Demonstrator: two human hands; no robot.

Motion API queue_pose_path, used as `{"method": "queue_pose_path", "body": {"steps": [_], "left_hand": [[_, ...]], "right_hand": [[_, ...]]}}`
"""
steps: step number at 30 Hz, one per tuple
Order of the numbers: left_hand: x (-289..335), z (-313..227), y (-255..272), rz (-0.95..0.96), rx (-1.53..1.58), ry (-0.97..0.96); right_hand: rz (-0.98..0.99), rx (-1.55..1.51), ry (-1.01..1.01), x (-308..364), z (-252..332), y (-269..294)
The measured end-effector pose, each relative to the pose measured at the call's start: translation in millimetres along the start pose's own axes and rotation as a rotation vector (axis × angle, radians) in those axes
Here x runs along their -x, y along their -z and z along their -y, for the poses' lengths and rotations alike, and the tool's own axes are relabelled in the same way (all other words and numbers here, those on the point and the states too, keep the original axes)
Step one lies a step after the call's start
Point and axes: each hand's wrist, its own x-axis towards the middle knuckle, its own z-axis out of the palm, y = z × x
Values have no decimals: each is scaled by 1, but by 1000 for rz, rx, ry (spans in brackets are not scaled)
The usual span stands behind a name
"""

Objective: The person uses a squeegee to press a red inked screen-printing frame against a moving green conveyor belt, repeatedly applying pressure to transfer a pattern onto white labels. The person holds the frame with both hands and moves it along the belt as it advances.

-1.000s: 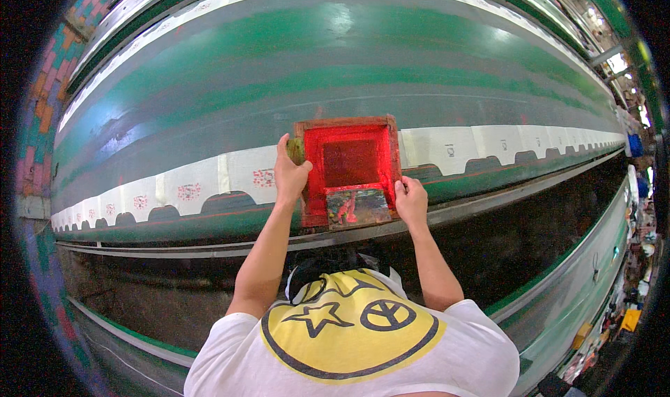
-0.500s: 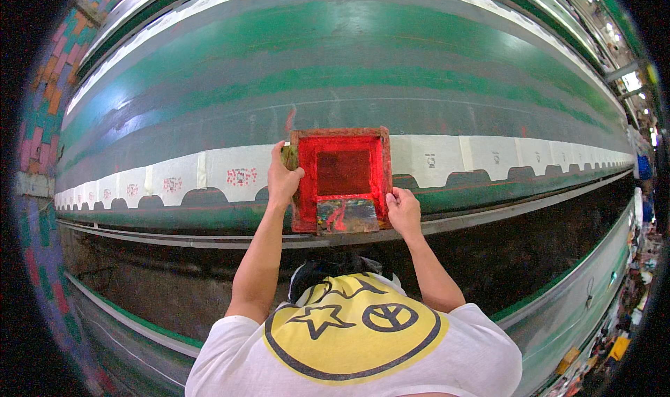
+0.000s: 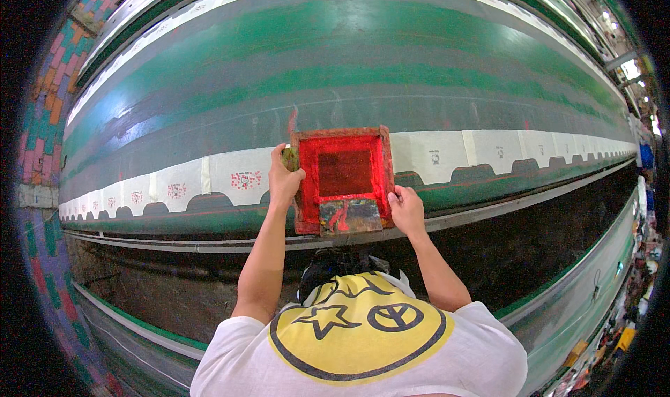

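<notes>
My left hand (image 3: pixel 285 183) grips the left side of a wooden screen-printing frame (image 3: pixel 301 217), thumb and fingers closed around its edge. On the opposite side, low down, my right hand (image 3: pixel 407 211) pinches the frame's right rail. The frame lies over a row of white cut pieces. Its inside is stained bright red, with a darker rectangular mesh window (image 3: pixel 345 174) in the middle. Across its near end rests a paint-smeared flat blade (image 3: pixel 351 216), probably a squeegee. Left of the frame, a white piece (image 3: pixel 236 168) bears a dark figure with red marks; the piece to its right (image 3: pixel 427 158) bears only the dark outline.
A long green and grey table (image 3: pixel 335 55) stretches away ahead, with another row of white pieces along its far edge. A metal rail (image 3: pixel 474 213) runs along the near edge. Behind a dark gap, a second green-edged table (image 3: pixel 586 306) stands nearer me.
Both hands keep their hold, and the frame stays in place on the white pieces. Only the view has turned slightly.
</notes>
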Motion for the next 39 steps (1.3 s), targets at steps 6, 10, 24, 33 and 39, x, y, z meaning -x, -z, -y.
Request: {"method": "queue_pose_path", "body": {"steps": [6, 10, 24, 33, 39], "left_hand": [[4, -11, 2, 2, -21, 19], [-2, 3, 1, -10, -88, 0], [-5, 6, -1, 23, -150, 9], [-5, -2, -3, 21, -211, 29], [-8, 12, -6, -6, -168, -79]], "right_hand": [[31, -17, -63, -1, 6, 2], [15, 4, -23, 2, 10, 6], [250, 337, 728, 50, 78, 1], [41, 407, 681, 19, 90, -12], [102, 410, 663, 36, 90, -6]]}}
